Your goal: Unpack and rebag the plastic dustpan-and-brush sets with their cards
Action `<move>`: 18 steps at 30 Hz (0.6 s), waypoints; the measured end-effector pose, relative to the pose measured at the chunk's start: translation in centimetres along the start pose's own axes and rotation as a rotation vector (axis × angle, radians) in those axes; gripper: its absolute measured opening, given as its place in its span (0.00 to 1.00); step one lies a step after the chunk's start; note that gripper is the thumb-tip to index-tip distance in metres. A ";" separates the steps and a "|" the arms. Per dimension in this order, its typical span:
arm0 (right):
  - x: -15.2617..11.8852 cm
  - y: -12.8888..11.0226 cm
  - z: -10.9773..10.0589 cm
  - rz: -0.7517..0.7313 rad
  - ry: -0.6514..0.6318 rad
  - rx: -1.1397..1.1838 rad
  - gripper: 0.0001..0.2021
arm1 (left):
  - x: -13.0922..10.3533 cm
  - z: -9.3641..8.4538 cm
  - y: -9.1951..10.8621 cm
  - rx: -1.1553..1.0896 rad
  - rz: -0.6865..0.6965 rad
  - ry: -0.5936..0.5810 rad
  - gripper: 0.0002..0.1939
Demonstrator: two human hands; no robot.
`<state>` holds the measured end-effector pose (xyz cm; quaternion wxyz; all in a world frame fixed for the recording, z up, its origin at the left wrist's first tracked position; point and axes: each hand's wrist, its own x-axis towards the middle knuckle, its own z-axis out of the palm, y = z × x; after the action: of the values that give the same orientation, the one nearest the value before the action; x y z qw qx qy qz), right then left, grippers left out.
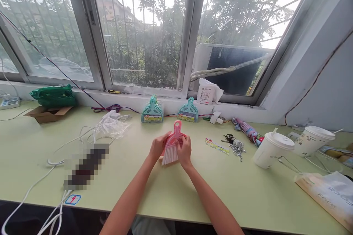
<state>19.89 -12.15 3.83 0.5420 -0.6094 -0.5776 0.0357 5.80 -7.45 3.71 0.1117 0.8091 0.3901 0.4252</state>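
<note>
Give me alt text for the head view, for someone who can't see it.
A person's left hand and right hand hold a pink brush-and-dustpan set, bristles down, over a pale green table. Teal sets stand behind, near the windowsill. Lidded white cups are to the right; white cables lie to the left.

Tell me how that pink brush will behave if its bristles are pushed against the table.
The pink brush looks like molded plastic, so its body should stay fairly stiff. Its pale, slender bristles would probably bend. It is likely light, being small beside the left hand and right hand holding it.
</note>
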 end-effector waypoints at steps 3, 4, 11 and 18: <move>0.1 -0.8 0.0 -0.009 -0.016 -0.033 0.12 | 0.2 -0.9 -0.9 0.149 -0.102 0.052 0.23; 0.1 -0.9 -0.1 -0.003 -0.018 -0.034 0.13 | 0.3 -1.6 -1.5 0.213 -0.167 0.098 0.23; 2.1 3.0 -3.2 0.109 -0.187 -0.244 0.12 | -0.2 -7.4 -7.3 0.320 -0.710 0.099 0.19; 4.0 7.7 -5.1 0.213 -0.090 -0.403 0.14 | -0.9 -7.2 -8.4 0.442 -0.725 0.306 0.23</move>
<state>29.74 -10.42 2.85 0.3763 -0.7605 -0.5292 0.0038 -4.56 -3.62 3.26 0.0192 0.5524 0.7418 0.3797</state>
